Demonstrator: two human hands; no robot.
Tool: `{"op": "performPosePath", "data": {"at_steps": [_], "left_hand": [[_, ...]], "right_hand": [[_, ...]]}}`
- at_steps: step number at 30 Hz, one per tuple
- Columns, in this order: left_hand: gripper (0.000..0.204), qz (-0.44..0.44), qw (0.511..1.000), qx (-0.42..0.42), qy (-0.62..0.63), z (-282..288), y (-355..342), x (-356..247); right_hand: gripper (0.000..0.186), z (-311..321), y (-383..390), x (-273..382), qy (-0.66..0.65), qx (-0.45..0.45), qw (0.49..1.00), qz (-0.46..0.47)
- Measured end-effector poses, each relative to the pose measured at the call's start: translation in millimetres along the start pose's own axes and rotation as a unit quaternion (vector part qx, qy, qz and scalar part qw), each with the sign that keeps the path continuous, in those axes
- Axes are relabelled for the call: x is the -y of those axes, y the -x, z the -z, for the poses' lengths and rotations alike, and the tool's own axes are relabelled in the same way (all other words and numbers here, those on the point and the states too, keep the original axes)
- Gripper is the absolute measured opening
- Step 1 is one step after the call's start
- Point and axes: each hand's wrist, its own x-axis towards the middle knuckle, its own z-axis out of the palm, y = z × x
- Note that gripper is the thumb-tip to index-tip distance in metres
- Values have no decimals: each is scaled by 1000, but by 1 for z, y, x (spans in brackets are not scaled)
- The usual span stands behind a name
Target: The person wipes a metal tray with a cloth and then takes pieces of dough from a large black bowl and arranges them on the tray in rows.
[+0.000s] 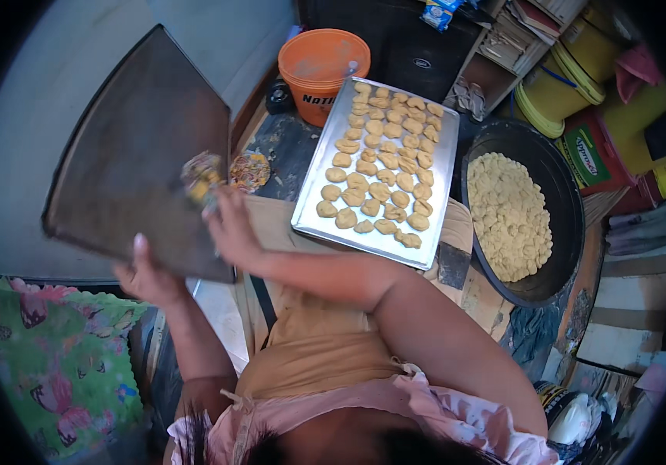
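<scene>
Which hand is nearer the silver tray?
Right. The right hand is left of the silver tray; the left hand, gripping the dark tray, is farther left.

- Dough pieces (380, 159): on the tray (442, 155), far edge to near edge.
- Bucket (306, 87): behind the tray's far left corner.
- Basin (565, 198), dough heap (507, 217) inside: beyond the tray's right edge.
- Baking sheet (131, 155): left of the tray, in the left hand (151, 277).

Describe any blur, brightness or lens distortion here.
Head view: motion blur softens the right hand, the colourful wad at its fingertips and the lower edge of the dark tray; head view: the silver tray looks bright, fairly sharp; head view: fisheye bending, black corners.
</scene>
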Motion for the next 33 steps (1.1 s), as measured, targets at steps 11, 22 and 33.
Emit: {"op": "performPosePath", "data": {"at_steps": [11,22,33], "left_hand": [[64,-396,565,692,-212,-75,70,41],[49,-392,431,799,-149,-125,187,128],[53,81,790,436,-423,-89,124,170]], "right_hand": [[53,323,-106,44,-283,-59,947,-138],[51,460,-3,-81,-128,-214,905,-344],[10,296,17,-25,569,307,759,-73]]}}
